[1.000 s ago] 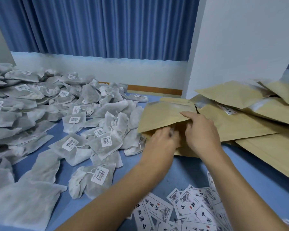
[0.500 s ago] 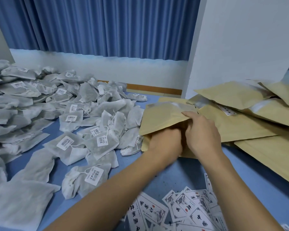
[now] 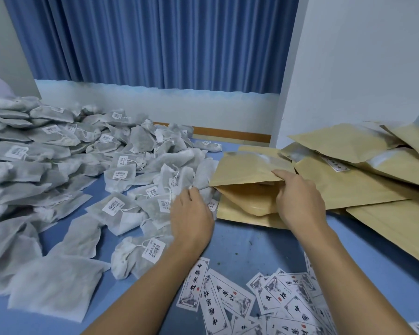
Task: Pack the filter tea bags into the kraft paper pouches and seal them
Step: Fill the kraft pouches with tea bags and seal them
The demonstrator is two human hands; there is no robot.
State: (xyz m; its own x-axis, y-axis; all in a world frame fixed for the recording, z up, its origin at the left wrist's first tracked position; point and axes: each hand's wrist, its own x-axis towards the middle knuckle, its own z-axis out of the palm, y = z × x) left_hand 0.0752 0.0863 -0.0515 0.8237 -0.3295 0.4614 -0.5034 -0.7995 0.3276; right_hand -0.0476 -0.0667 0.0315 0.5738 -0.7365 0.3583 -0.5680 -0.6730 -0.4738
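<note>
Step in hand: loading pouch.
- Open kraft paper pouch (image 3: 244, 170) lies centre-right on blue table (image 3: 252, 245), mouth facing person.
- Right hand (image 3: 298, 199) pinches pouch's upper wall, thumb on top, other fingers hidden beneath, holding mouth agape.
- Left hand (image 3: 191, 213) sits just left of mouth, fingers bunched and curled onto filter tea bag (image 3: 183, 182) at heap edge.
- Next move, likely: lift bag and slide it into mouth without snagging string or tag. Sealing not yet begun.

Counts:
- Tea bag heap (image 3: 58, 170), left: well over 40, exact count impossible.
- Stacked kraft pouches (image 3: 348, 187), right: about 9.
- Printed labels (image 3: 264, 298), near edge: at least 12, overlapping.
- Hands: 2.
</note>
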